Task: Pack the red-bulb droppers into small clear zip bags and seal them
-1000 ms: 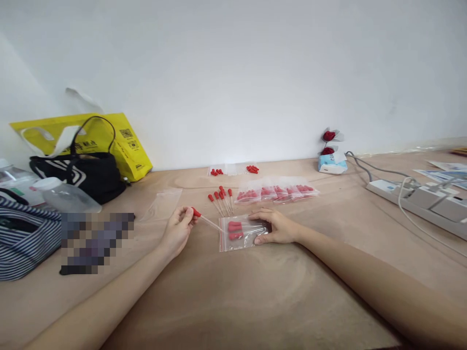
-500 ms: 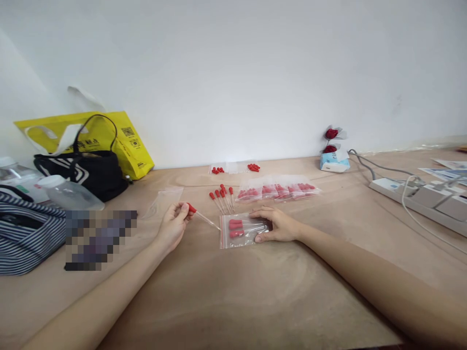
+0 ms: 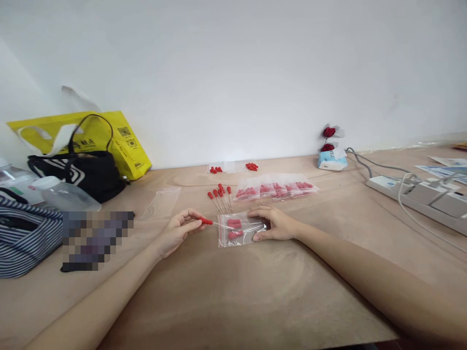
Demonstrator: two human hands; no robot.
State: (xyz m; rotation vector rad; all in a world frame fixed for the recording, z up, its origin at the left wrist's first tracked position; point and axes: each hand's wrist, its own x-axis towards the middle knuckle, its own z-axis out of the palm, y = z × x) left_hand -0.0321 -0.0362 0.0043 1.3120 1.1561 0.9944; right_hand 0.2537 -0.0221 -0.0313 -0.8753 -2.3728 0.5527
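My left hand (image 3: 182, 229) pinches a glass dropper (image 3: 206, 221) by its red rubber bulb. The dropper's thin tube points right and reaches past the red-lined mouth of a clear zip bag (image 3: 223, 238). Inside the bag lie a few more red-bulbed droppers, bulbs towards the mouth. My right hand (image 3: 276, 223) grips the bag's right end between thumb and fingers, covering part of it. Just behind the bag, several loose droppers (image 3: 220, 192) lie fanned out. A flat clear zip bag (image 3: 162, 201) rests behind my left hand.
A row of filled zip bags (image 3: 275, 188) lies farther back, with more red-bulbed bags (image 3: 251, 166) near the wall. On the left are a yellow bag (image 3: 136, 155), a black bag (image 3: 98, 177), a plastic bottle (image 3: 69, 194) and a striped bag (image 3: 25, 243). A power strip (image 3: 386, 187) with cables sits right.
My left hand has moved right and levelled the dropper, bringing its tube from outside the bag's mouth into the bag. My right hand stays on the bag.
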